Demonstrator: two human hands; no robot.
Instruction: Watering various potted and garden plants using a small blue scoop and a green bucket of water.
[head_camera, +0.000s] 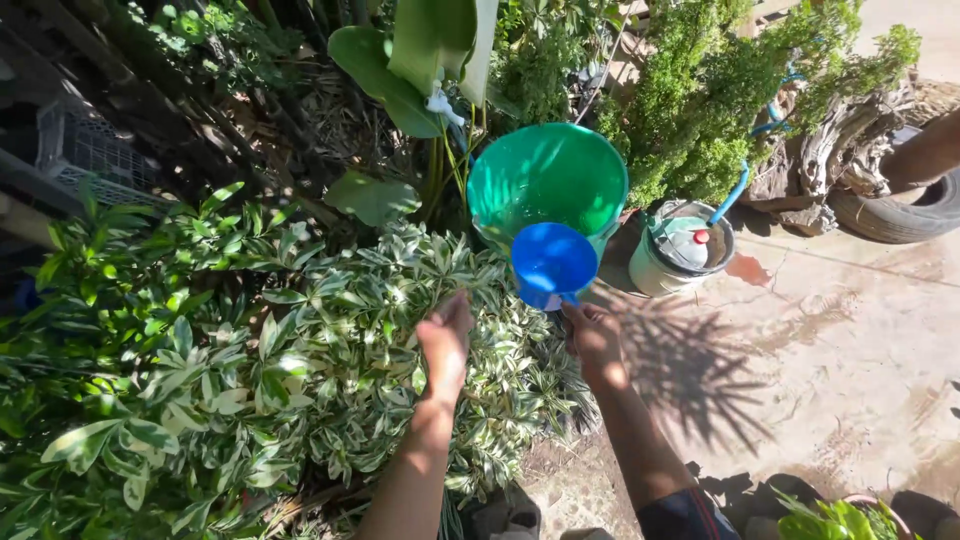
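Observation:
My right hand (592, 338) grips the handle of a blue plastic scoop (553, 262), held up with its mouth toward me. Just behind the scoop stands a green plastic bucket (548, 180), tilted so its inside shows. My left hand (445, 340) reaches into the green-and-white variegated shrub (380, 340), fingers closed around some of its leaves. Both forearms come up from the bottom of the view.
A pale pot (680, 255) with a blue hose (735, 190) stands right of the bucket. A bushy green shrub (720, 90), driftwood and an old tyre (900, 210) lie beyond. Cracked, damp concrete (850, 360) spreads to the right. Broad-leaved plants and a wire crate (90, 150) fill the left.

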